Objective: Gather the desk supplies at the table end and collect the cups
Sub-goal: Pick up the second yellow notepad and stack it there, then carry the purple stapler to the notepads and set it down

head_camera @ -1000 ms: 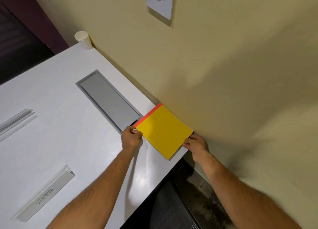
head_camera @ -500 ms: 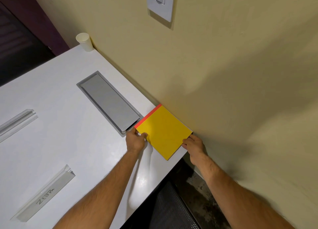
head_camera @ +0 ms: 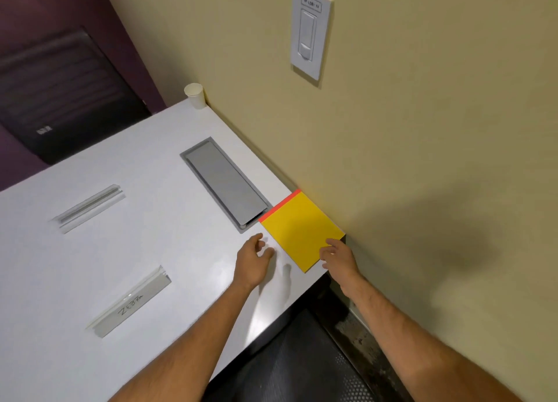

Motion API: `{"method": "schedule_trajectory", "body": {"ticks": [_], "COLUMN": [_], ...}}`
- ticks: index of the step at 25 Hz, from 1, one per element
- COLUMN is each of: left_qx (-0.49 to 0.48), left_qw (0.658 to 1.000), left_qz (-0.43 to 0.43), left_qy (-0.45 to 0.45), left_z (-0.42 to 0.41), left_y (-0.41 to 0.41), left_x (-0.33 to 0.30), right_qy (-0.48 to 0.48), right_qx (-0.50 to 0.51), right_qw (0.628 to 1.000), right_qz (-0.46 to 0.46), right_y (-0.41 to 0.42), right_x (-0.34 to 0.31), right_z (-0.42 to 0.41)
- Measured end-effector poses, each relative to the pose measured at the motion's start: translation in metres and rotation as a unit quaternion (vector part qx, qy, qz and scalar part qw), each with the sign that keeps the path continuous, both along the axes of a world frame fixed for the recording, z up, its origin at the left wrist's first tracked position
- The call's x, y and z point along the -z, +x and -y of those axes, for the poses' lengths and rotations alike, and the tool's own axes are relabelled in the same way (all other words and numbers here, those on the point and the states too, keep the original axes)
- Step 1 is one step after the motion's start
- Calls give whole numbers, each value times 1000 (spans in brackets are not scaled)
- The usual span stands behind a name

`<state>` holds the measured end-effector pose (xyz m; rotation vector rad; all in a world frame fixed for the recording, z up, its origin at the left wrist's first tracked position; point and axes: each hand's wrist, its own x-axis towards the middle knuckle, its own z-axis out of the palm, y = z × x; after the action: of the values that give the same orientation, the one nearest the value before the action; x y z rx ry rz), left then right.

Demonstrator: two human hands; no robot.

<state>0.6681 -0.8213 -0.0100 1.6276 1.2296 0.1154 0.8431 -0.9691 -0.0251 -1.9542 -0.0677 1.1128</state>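
Observation:
A yellow pad with a red strip along one edge (head_camera: 299, 229) lies flat on the white table (head_camera: 90, 280), in the corner against the wall. My left hand (head_camera: 252, 261) hovers just left of the pad, fingers loosely apart, holding nothing. My right hand (head_camera: 336, 255) rests its fingertips on the pad's near right corner without gripping it. A white paper cup (head_camera: 195, 95) stands upright at the far end of the table, against the wall. Two clear name-plate holders lie on the table: one marked "ZEBRA" (head_camera: 131, 305) near me, another (head_camera: 90, 206) farther left.
A grey cable hatch (head_camera: 225, 182) is set flush into the table beside the pad. A light switch (head_camera: 309, 31) sits on the beige wall. A dark mesh chair (head_camera: 302, 359) is below the table edge. A dark cabinet stands at the far left.
My left hand has let go of the pad's left corner and drawn back a little. My right hand has shifted onto the near corner. The view has tilted, showing more table.

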Motion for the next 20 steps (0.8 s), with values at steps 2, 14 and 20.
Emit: {"method": "schedule_trajectory", "body": {"ticks": [2, 14, 20], "left_qx": [15, -63, -131], "left_qw": [1000, 989, 978], "left_qz": [5, -6, -45], "left_qy": [19, 134, 155], "left_z": [14, 74, 115], "left_y": [-26, -253, -395], "left_x": [-27, -125, -147], "right_qy": [10, 99, 161], "right_qx": [-76, -456, -568], "right_qw": [996, 857, 748], "right_qz": [51, 218, 304], "right_y": [-28, -235, -365], "right_x": [-29, -132, -154], "right_z": [-7, -15, -11]}}
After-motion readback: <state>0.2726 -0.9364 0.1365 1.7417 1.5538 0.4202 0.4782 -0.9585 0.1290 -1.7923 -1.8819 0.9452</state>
